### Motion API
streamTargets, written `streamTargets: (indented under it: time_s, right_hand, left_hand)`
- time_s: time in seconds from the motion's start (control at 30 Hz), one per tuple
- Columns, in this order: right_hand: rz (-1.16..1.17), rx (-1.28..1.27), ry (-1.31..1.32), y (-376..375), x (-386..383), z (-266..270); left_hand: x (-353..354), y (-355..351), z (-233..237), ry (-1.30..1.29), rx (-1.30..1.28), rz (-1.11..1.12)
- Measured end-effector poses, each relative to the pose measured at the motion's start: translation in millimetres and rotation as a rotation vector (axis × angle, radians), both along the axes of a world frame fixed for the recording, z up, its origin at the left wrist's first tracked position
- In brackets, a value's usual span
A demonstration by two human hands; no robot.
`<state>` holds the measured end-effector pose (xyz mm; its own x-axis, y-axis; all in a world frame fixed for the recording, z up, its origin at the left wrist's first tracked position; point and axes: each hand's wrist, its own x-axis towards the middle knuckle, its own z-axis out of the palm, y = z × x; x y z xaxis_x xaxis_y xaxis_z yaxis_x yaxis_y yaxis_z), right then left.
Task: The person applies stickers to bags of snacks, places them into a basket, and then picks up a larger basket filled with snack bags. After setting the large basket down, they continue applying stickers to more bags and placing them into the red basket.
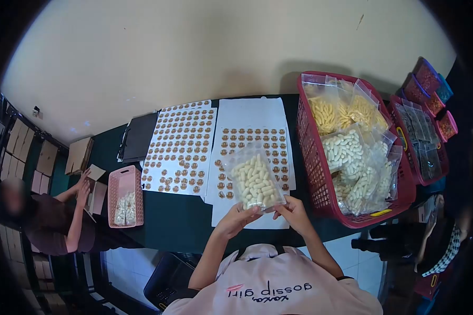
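Observation:
A clear plastic bag of cream capsules (256, 179) is held up over the table between both hands. My left hand (235, 220) pinches its lower left corner, and my right hand (295, 214) grips the lower right corner. Beneath the bag lies a white sheet of round stickers (255, 111), partly covered by it. To its left is a second sticker sheet (180, 147), with rows of small brown and orange round labels.
A large red basket (312, 157) of filled capsule bags stands at the right, beside a smaller basket (441, 163) of dark packets. At the left are a pink basket (125, 181) with a capsule bag, a black folder (140, 137) and a co-worker (52, 223) handling cardboard.

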<state>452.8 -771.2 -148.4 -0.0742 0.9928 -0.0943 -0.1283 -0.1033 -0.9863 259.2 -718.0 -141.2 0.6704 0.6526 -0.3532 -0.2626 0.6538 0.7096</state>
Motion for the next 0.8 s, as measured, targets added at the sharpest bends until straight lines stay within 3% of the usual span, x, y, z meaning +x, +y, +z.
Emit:
streamTargets:
  time_s: [0.2,0.4,0.47,0.57,0.8]
  right_hand:
    - [-0.3,0.051,-0.08,0.1,-21.2,9.2]
    - [-0.412,-0.034,0.146,3.7,-32.0,3.2]
    - [-0.377,-0.018,0.157,3.2,-32.6,12.1]
    - [-0.122,-0.131,0.094,-2.7,-31.0,-1.5]
    - [-0.15,-0.121,0.206,-2.4,-37.9,-0.4]
  left_hand:
    - [6.6,-5.1,5.1,0.026,0.043,-0.039]
    - [7.6,-3.5,5.3,-0.036,-0.003,0.03]
    - [11.2,-5.6,7.9,-0.083,-0.029,0.119]
    - [16.5,-6.4,7.2,-0.082,0.012,0.136]
    - [26.2,-13.1,6.0,-0.046,0.176,0.111]
